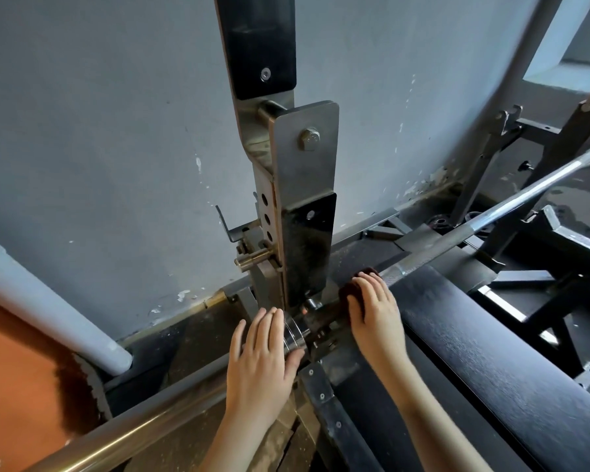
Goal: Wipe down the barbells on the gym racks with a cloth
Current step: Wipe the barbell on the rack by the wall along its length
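A steel barbell (457, 238) runs diagonally from lower left to upper right and rests in the rack upright (304, 165). Its thick sleeve (133, 424) reaches toward the lower left. My left hand (263, 356) grips the sleeve at its shiny collar, just left of the upright, with the thumb curled under. My right hand (375, 311) holds a dark red-brown cloth (349, 291) wrapped over the bar's shaft just right of the upright. Most of the cloth is hidden under my fingers.
A black bench pad (491, 352) lies below the bar on the right. A second rack post (491, 148) stands at the far right by the grey wall. At the left are a grey pipe (48, 301) and an orange surface (14, 386).
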Demonstrator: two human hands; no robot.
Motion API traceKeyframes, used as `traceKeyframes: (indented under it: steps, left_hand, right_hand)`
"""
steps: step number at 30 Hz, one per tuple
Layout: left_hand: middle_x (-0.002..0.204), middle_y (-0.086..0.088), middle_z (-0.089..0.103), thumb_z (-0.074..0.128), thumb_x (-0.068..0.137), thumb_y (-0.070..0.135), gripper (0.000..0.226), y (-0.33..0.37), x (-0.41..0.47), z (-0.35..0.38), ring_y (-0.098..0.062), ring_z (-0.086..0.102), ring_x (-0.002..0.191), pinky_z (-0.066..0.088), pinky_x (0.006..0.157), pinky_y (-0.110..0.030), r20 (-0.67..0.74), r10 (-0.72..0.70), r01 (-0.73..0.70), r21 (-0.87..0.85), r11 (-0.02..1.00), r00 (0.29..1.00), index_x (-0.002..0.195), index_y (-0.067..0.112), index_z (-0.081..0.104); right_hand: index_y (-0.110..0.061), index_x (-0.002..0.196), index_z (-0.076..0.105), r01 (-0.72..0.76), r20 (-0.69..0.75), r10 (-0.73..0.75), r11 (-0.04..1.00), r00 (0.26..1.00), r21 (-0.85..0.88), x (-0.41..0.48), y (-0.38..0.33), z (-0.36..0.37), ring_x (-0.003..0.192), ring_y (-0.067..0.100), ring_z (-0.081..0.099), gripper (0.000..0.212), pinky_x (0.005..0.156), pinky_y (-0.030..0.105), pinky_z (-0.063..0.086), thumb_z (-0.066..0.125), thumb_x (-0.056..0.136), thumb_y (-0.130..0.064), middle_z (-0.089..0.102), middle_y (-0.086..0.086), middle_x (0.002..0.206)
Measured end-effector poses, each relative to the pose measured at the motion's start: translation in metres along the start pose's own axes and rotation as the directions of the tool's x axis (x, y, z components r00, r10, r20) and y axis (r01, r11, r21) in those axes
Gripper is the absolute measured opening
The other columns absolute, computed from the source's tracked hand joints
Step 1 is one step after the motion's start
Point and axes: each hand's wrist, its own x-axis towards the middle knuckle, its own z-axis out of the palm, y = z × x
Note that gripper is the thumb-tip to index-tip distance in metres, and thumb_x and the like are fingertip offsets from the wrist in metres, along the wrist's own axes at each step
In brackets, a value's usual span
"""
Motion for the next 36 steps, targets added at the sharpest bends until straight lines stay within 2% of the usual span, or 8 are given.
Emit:
traceKeyframes:
  steps: [2,7,13,19,21,26,31,36]
  left_hand:
    - [0.133,-0.011,0.059,0.029,0.096,0.054,0.067,0.001,0.0,0.0,-0.026,0.053,0.126,0.041,0.105,-0.048,0.001,-0.007,0.007,0.015,1.0,1.0,0.134,0.004,0.053]
    - [0.131,-0.012,0.06,0.026,0.096,0.054,0.068,0.001,0.001,-0.001,-0.027,0.056,0.123,0.04,0.105,-0.047,0.001,-0.017,0.017,0.039,0.999,1.0,0.133,0.004,0.054]
    - [0.13,-0.011,0.06,0.029,0.096,0.055,0.066,0.004,-0.002,0.0,-0.027,0.057,0.122,0.036,0.107,-0.045,-0.042,-0.01,0.012,0.032,0.999,0.999,0.132,0.005,0.054]
    - [0.138,-0.014,0.054,0.01,0.103,0.049,0.07,0.01,-0.011,-0.002,-0.028,0.051,0.128,0.038,0.108,-0.045,-0.039,-0.007,0.009,0.048,0.999,0.999,0.137,0.002,0.049]
    - [0.138,-0.014,0.053,0.019,0.101,0.05,0.067,0.011,-0.012,-0.001,-0.028,0.05,0.129,0.039,0.107,-0.046,-0.05,0.004,-0.002,0.045,0.999,0.999,0.137,0.002,0.049]
    - [0.137,-0.016,0.055,0.033,0.095,0.048,0.064,0.007,-0.012,0.006,-0.029,0.051,0.128,0.04,0.104,-0.047,-0.099,0.036,-0.032,0.04,0.999,0.994,0.135,0.002,0.051]
    - [0.137,-0.019,0.053,0.033,0.094,0.046,0.065,0.007,-0.011,0.008,-0.032,0.051,0.127,0.04,0.103,-0.047,-0.125,0.059,-0.053,0.052,0.997,0.99,0.136,-0.001,0.049]
    - [0.137,-0.019,0.053,0.034,0.094,0.045,0.065,0.01,-0.013,0.005,-0.032,0.052,0.126,0.042,0.101,-0.047,-0.107,0.074,-0.073,0.007,0.997,0.992,0.137,-0.002,0.049]
  right_hand:
    - [-0.002,0.119,0.063,-0.036,0.01,0.035,0.999,0.999,0.03,-0.008,-0.023,0.007,0.128,0.032,0.05,0.032,0.113,0.038,0.025,0.066,0.088,-0.007,0.061,0.013,0.128]
    - [-0.013,0.125,0.063,0.325,0.214,-0.34,0.94,0.916,0.102,-0.017,-0.032,-0.002,0.127,0.02,0.052,0.038,0.11,0.043,0.039,0.064,0.089,-0.025,0.062,0.002,0.13]
    - [-0.005,0.115,0.067,0.005,0.003,-0.005,0.999,1.0,-0.051,0.004,-0.007,-0.003,0.124,0.032,0.054,0.03,0.108,0.039,0.028,0.07,0.086,-0.013,0.066,0.011,0.122]
    - [-0.013,0.121,0.065,0.315,0.225,-0.331,0.943,0.917,0.106,-0.018,-0.04,-0.005,0.127,0.022,0.052,0.034,0.112,0.042,0.035,0.056,0.091,-0.027,0.064,0.003,0.126]
    - [-0.012,0.12,0.065,0.287,0.21,-0.293,0.956,0.933,0.06,-0.006,-0.019,-0.01,0.126,0.024,0.053,0.034,0.108,0.046,0.041,0.059,0.092,-0.029,0.065,0.003,0.124]
    - [-0.006,0.118,0.065,-0.046,0.031,0.047,0.999,0.998,-0.025,0.005,-0.011,-0.006,0.132,0.03,0.046,0.03,0.11,0.051,0.037,0.067,0.089,-0.014,0.064,0.009,0.126]
    - [-0.012,0.12,0.065,0.308,0.265,-0.322,0.947,0.909,0.096,-0.018,-0.038,-0.01,0.129,0.025,0.05,0.032,0.111,0.044,0.036,0.065,0.088,-0.017,0.064,0.003,0.126]
    - [-0.006,0.117,0.065,0.104,0.139,-0.1,0.994,0.985,-0.024,0.01,-0.006,-0.019,0.122,0.031,0.054,0.03,0.1,0.053,0.045,0.065,0.088,-0.015,0.066,0.009,0.12]
